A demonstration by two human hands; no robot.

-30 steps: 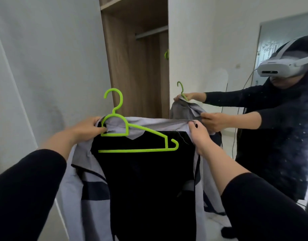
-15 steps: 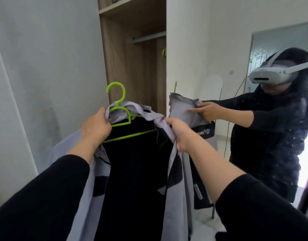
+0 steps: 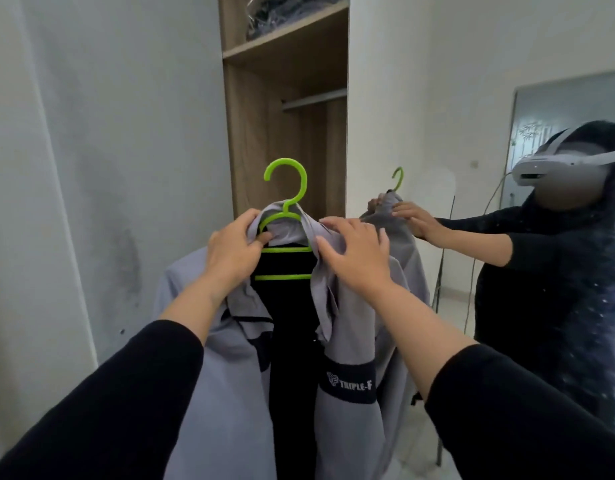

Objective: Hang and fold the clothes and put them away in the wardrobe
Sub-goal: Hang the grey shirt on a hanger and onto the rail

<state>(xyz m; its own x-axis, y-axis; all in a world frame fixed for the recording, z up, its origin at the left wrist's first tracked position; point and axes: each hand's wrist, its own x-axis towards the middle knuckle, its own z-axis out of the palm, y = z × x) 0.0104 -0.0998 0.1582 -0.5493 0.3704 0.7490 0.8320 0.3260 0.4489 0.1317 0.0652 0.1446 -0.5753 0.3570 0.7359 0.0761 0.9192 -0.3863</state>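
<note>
My left hand (image 3: 231, 252) has a closed grip — fingers and thumb curled round the collar of the grey jacket (image 3: 226, 358) where it sits on the neck of the green hanger (image 3: 286, 221), holding both up in front of me. My right hand (image 3: 354, 258) lies on the jacket's other shoulder with its fingers spread and nearly straight, pressing the cloth over the hanger's arm; it grips nothing. The jacket hangs open from the hanger, its dark lining showing down the middle, and a black band with white lettering (image 3: 349, 384) crosses the sleeve on my right. Just behind the hanger's hook stands the wardrobe (image 3: 264, 140), its door open — a wooden interior with a rail (image 3: 314, 99) across the top and a shelf (image 3: 285, 39) above it that carries some dark folded things. A pale grey wall (image 3: 108, 133) runs to the left of it. To the right a mirror (image 3: 385, 98) shows the person in black sleeves and a white headset, with the same jacket and hanger in their hands.
</note>
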